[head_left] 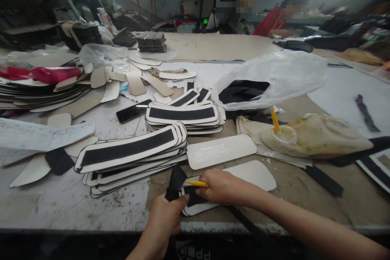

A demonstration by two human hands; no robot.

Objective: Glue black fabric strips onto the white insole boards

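Note:
My left hand [166, 213] is closed on a black fabric strip [176, 178], its folded end standing up above the thumb. In my right hand [221, 187] is a yellow pointed stick [195, 183], its tip aimed left at the strip. Below both hands lies a white curved panel [199, 209] with a dark band along its middle, partly covered by my fingers. Another white panel [258, 174] is beyond my right wrist. Just behind, a white panel [222, 151] has shiny wet-looking streaks on its face.
Stacks of white panels with black bands [131, 148] stand left of centre, near a phone [134, 111]. To the right are a glue-crusted container [329, 136] with a yellow stick [275, 120] and a clear plastic bag [292, 73]. A person in red [271, 22] sits far back.

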